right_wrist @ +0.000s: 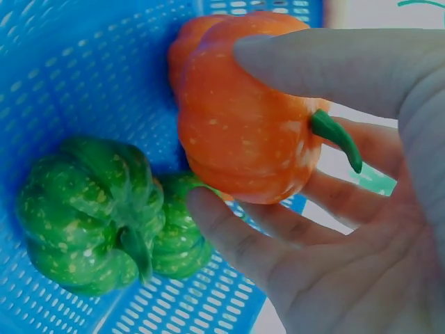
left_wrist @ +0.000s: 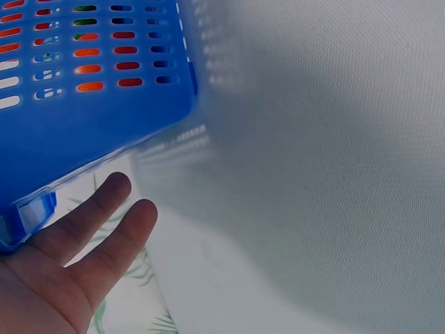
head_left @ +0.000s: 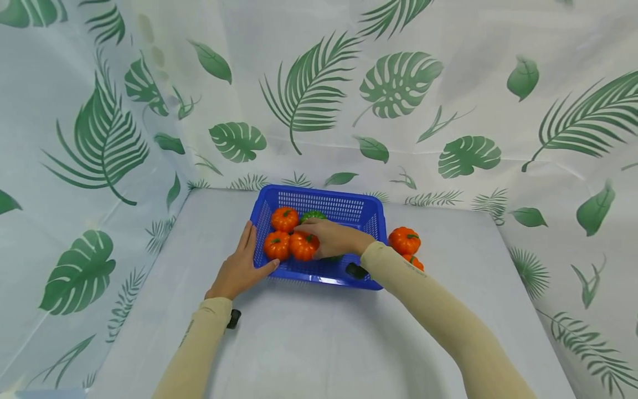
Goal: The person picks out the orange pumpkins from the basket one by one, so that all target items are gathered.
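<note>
A blue plastic basket (head_left: 319,280) with slotted walls stands on the table, holding several small pumpkins. My right hand (head_left: 331,235) is inside it, gripping an orange pumpkin (right_wrist: 243,118) with a green stem, thumb on one side and fingers around the other. Two more orange pumpkins (head_left: 285,219) lie in the basket's left part, close to the held one. Speckled green pumpkins (right_wrist: 87,209) sit below the right hand in the right wrist view. My left hand (head_left: 241,271) rests against the basket's near left corner, its fingers extended; two straight fingers (left_wrist: 115,243) show beside the wall.
Outside the basket's right side, two orange pumpkins (head_left: 405,240) lie on the white table (head_left: 319,343), one partly hidden by the right sleeve. A leaf-patterned sheet (head_left: 319,83) hangs behind and along both sides. Dark wrist cameras (head_left: 233,318) are worn on both arms.
</note>
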`<state>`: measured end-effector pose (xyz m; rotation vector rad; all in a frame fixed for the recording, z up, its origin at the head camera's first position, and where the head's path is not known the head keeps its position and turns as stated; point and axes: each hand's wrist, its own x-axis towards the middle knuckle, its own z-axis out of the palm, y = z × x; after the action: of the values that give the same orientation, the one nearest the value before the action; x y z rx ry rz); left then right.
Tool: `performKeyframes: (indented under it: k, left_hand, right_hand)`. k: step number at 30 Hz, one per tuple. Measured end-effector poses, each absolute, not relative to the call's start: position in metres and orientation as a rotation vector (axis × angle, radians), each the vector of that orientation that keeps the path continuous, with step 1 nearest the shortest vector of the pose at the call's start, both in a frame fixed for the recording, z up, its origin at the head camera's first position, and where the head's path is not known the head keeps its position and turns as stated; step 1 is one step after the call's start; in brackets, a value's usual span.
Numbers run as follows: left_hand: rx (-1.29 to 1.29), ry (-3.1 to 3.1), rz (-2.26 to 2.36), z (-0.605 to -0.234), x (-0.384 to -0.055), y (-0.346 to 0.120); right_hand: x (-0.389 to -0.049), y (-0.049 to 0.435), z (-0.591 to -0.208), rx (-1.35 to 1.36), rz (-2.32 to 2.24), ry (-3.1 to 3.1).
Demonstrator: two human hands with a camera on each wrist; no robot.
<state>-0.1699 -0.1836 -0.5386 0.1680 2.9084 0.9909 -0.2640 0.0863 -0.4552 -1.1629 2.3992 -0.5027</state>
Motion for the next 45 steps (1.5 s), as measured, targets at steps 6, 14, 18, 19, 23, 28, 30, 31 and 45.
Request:
performKeyframes:
  k: [6, 14, 18, 19, 23, 28, 30, 31, 45]
  left_hand:
    - [0.175, 2.903, 0.981, -0.539, -0.168, -0.183]
    - [0.163, 2.904, 0.987, -0.537, -0.168, -0.183]
    - [0.158, 2.897, 0.992, -0.538, -0.169, -0.181]
    - [0.158, 2.899, 0.994, -0.539, -0.169, -0.18]
    - [0.167, 2.904, 0.999, -0.539, -0.169, -0.18]
    - [0.169, 2.908, 0.99, -0.539, -0.167, -0.182]
    - [0.174, 2.911, 0.981, -0.539, -0.167, -0.182]
    - [0.177, 2.912, 0.979, -0.54, -0.167, -0.182]
    - [0.162, 2.903, 0.988, -0.539, -0.167, -0.18]
  right_hand:
    - [-0.264, 0.1, -0.451, -1.133, -0.565, 2.435]
    - [-0.262, 0.121, -0.446, -1.044, -0.627, 2.472]
    - [-0.257, 0.132, -0.441, -1.009, -0.663, 2.488]
    - [-0.255, 0.135, -0.44, -1.003, -0.678, 2.491]
    - [-0.252, 0.143, -0.436, -0.99, -0.717, 2.516]
    - [-0.249, 0.155, -0.434, -1.005, -0.763, 2.549]
    - [-0.247, 0.16, -0.434, -1.0, -0.781, 2.566]
    - [-0.246, 0.163, -0.433, -0.99, -0.789, 2.573]
    - [-0.233, 0.198, -0.431, -0.839, -0.886, 2.635]
